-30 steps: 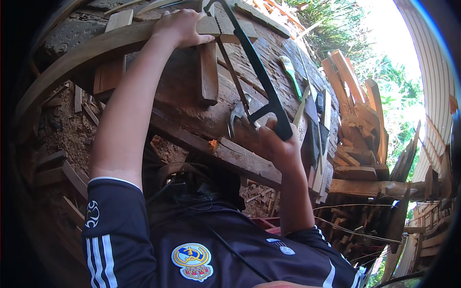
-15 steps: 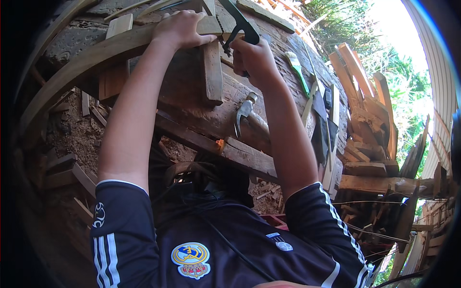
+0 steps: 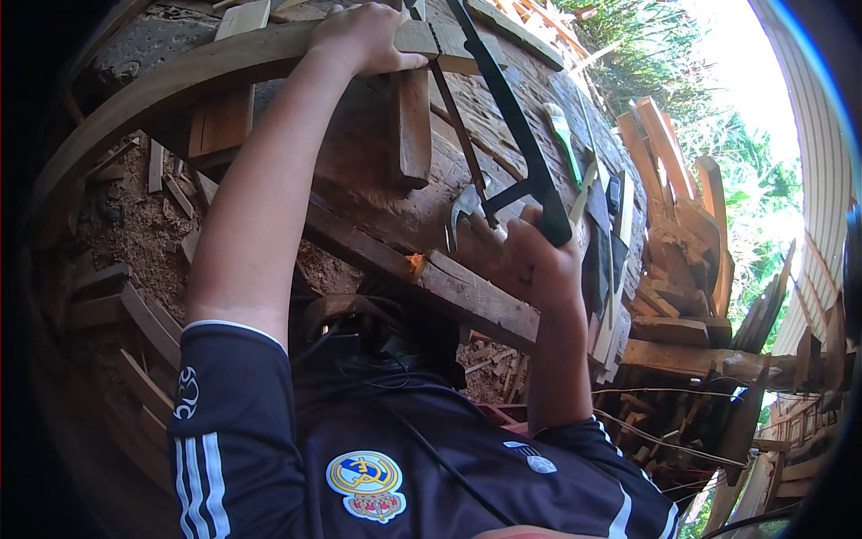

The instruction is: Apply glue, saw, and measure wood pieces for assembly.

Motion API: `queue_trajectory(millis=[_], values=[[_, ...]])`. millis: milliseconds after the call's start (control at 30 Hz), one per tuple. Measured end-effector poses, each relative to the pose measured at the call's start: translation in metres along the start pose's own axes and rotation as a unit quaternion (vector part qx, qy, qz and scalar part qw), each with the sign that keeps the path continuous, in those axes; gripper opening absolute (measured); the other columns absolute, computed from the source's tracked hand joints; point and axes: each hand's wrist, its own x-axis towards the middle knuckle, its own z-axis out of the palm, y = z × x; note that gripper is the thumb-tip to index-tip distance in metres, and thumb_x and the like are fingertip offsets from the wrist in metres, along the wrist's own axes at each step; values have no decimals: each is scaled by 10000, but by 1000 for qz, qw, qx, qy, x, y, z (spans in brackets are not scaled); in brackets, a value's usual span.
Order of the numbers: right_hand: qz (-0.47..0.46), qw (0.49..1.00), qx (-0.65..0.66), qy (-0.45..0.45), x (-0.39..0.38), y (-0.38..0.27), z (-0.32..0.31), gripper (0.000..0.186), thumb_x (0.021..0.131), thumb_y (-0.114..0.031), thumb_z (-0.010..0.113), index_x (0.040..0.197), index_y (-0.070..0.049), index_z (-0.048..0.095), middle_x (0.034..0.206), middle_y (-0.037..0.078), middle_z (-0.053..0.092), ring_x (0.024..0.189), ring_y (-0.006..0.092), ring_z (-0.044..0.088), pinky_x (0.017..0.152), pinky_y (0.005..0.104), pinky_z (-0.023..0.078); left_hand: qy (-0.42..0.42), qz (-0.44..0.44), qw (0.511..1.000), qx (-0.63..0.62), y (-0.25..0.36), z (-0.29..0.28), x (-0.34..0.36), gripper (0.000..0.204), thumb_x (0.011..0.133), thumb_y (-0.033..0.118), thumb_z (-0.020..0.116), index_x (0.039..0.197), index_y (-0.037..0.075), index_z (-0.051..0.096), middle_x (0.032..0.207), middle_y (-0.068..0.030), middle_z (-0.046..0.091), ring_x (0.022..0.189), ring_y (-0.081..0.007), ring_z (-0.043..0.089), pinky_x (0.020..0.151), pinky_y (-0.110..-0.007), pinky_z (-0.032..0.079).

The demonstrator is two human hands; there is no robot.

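Observation:
My left hand (image 3: 364,40) grips a curved wooden board (image 3: 224,56) near its right part, thumb beside a dark cut line across it. My right hand (image 3: 543,265) is closed on the handle end of a black frame saw (image 3: 507,108), drawn down toward me. The saw's blade runs up from the handle to the board at the cut. Under the board, a short wooden block (image 3: 411,135) lies on the rough timber work surface (image 3: 355,162). Just left of the saw's handle is a claw hammer (image 3: 462,211), partly hidden by saw and hand.
A green-handled brush (image 3: 561,139) and wooden strips (image 3: 620,260) lie along the bench's right side. Stacked offcuts (image 3: 673,225) stand beyond. Scrap wood and shavings (image 3: 162,225) litter the ground below. Plants and a corrugated sheet (image 3: 808,144) are at the right.
My right hand and saw moved up to the board half a second ago and are now back down toward me. My left hand stays on the board; the view shifted slightly.

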Motion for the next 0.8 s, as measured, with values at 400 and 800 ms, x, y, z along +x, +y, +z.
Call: queue_trajectory(millis=[400,800], values=[[-65,998,-15,-13,164,-33,59,266,881,-121,624,637,-64,535,528,-10,478,419,102,437,387,285,322,-20,-4,1000,-6,-2,11,6,778,777,702,674,1343,171,631,1320,-83,659,1214,-239,639,1063,-486,459],[-35,997,-62,12,-13,12,15,317,899,-87,652,627,-91,488,546,-44,478,481,36,431,440,246,322,-41,-44,998,-20,-3,-3,-2,770,776,700,698,1346,187,628,1362,-58,639,1257,-229,612,1101,-450,428]])
